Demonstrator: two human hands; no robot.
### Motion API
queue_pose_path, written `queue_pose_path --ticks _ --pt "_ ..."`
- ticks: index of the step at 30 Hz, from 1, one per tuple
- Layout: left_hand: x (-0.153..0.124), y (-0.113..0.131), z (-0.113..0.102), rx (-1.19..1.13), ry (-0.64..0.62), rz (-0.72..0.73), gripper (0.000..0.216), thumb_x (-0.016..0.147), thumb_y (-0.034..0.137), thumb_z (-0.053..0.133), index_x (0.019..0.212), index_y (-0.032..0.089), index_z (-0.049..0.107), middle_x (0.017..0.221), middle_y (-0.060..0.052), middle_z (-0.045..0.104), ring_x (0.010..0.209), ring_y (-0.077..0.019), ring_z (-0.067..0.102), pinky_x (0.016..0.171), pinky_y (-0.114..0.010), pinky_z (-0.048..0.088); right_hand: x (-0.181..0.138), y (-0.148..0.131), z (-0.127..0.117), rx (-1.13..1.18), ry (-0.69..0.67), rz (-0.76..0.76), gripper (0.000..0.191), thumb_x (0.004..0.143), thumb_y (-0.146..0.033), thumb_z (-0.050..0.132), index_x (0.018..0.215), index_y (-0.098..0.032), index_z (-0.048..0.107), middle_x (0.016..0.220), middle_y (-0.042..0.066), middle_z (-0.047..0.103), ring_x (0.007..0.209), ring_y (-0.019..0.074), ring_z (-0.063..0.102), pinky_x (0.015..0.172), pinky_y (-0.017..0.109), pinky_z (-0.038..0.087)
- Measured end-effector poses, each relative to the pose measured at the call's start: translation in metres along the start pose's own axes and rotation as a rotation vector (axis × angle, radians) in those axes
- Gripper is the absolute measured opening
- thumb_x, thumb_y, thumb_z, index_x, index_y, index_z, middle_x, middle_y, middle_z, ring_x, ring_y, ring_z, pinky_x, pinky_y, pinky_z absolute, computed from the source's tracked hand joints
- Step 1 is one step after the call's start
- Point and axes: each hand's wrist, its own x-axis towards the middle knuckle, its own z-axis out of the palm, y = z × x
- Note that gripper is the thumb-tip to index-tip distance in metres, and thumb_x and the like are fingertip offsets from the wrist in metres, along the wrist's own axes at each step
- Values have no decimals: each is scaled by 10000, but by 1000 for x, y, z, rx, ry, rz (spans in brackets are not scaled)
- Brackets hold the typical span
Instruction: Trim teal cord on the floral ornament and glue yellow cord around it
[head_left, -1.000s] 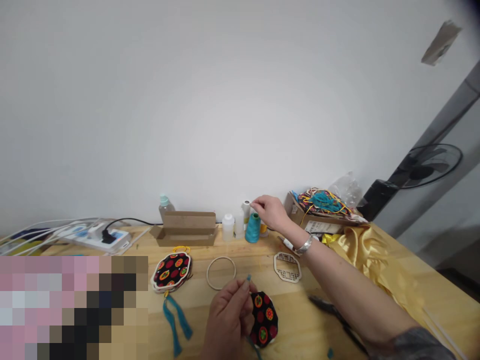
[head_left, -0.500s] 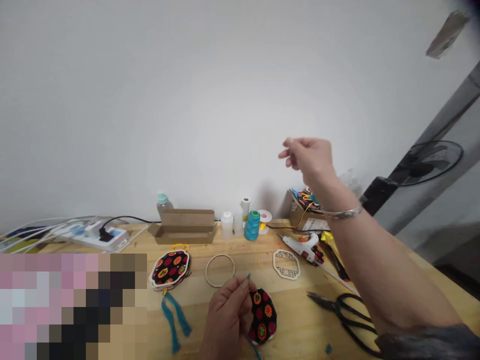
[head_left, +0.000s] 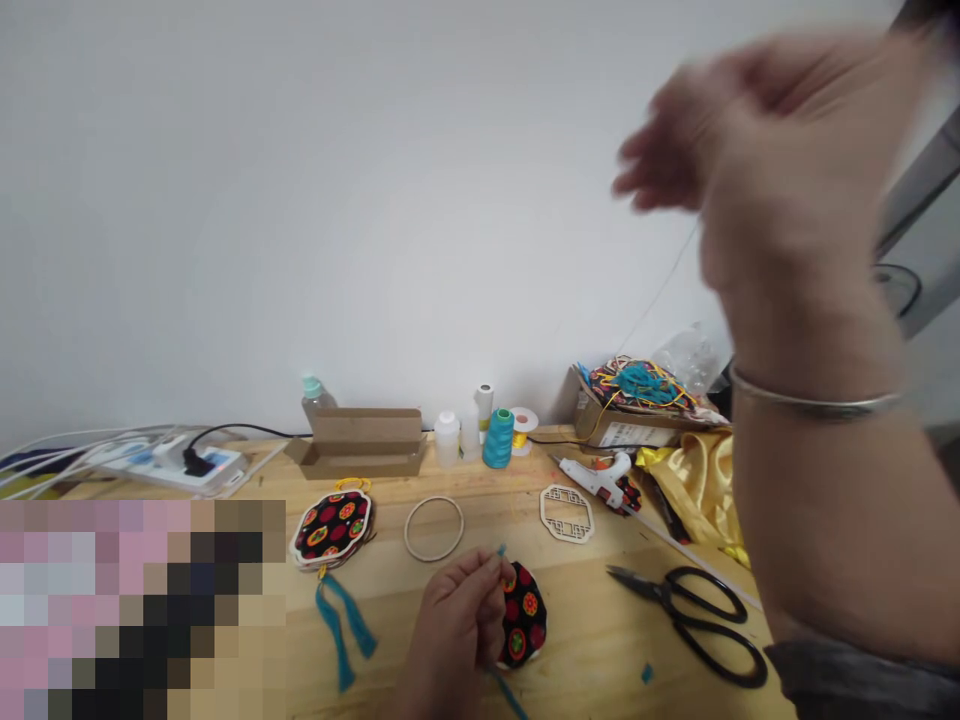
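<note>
My left hand [head_left: 456,628] rests low on the wooden table [head_left: 600,640], fingers pinched on the end of a teal cord [head_left: 501,552] and pressed against a black padded piece of flowered fabric [head_left: 525,622]. My right hand [head_left: 757,140] is raised high at the upper right, blurred by motion, with its fingers drawn together. A thin thread [head_left: 660,290] runs from it down toward the spools by the wall, a teal spool [head_left: 497,440] and a small yellow one [head_left: 523,425].
On the table lie a wooden ring [head_left: 433,528], a wooden lattice frame [head_left: 568,513], a flowered piece with a teal tassel [head_left: 332,527], a glue gun [head_left: 600,475] and black scissors [head_left: 690,620]. A cardboard box [head_left: 360,455], white bottles [head_left: 448,437], a power strip [head_left: 187,462] and yellow satin [head_left: 697,480] lie further back.
My right hand has risen from the spools at the back of the table up and to the right, drawing the thin thread with it. My left hand has stayed put.
</note>
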Motion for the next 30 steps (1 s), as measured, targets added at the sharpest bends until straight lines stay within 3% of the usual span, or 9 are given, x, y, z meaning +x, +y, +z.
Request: queue_pose_path --ticks 2,5,7,9,16,19,21,25,30 --pt "-1 -1 1 12 -3 -1 309 566 391 735 581 138 559 371 126 246 321 5 122 315 -144 84 -24 24 20 -108 -214 164 196 829 -214 482 731 -86 593 671 69 624 521 98 582 485 229 455" --pt "-1 -2 1 35 1 -12 294 565 370 735 582 134 562 367 124 260 317 7 124 313 -146 91 -74 61 45 -465 -872 272 278 868 -169 374 862 -57 629 733 98 650 618 123 601 602 262 460" --pt "-1 -2 1 37 14 -30 297 557 367 737 579 130 560 362 127 253 315 9 122 314 -144 84 -110 76 49 -495 -1060 274 214 755 -64 493 901 -81 649 798 98 661 706 150 609 655 258 443" --pt "0 -1 0 37 29 -49 295 552 360 737 578 127 557 364 128 251 317 12 125 316 -140 78 -141 81 41 -507 -1173 267 353 659 11 541 968 -126 642 888 92 653 779 167 600 686 250 427" --pt "4 1 -4 14 74 -59 238 591 308 705 597 120 559 388 117 275 328 5 162 324 -140 98 -236 61 -59 -842 -1190 333 317 750 -40 411 991 -136 594 923 116 585 875 213 563 743 300 413" --pt "5 1 -4 10 68 -68 234 602 309 699 611 119 563 395 114 279 333 2 167 329 -145 93 -288 55 -105 -864 -1259 546 217 738 -119 460 887 -130 618 857 119 600 801 229 579 711 327 445" --pt "6 0 -3 10 64 -77 226 613 307 691 617 121 563 396 113 276 335 1 167 331 -146 93 -316 51 -124 -820 -1189 649 287 774 -171 454 1027 -134 583 1000 135 598 932 242 563 800 346 444" --pt "5 0 -2 34 77 -78 210 608 283 691 614 119 561 393 120 257 328 6 156 328 -138 87 -330 43 -129 -830 -1119 769 351 815 -182 397 1130 -110 535 1125 166 551 1047 271 512 888 398 401" --pt "8 0 -4 56 85 -40 222 623 297 693 633 124 555 406 119 255 338 3 164 332 -133 97 -301 31 -117 -738 -1179 839 209 691 -126 487 876 -158 580 939 103 601 881 243 551 775 355 417"
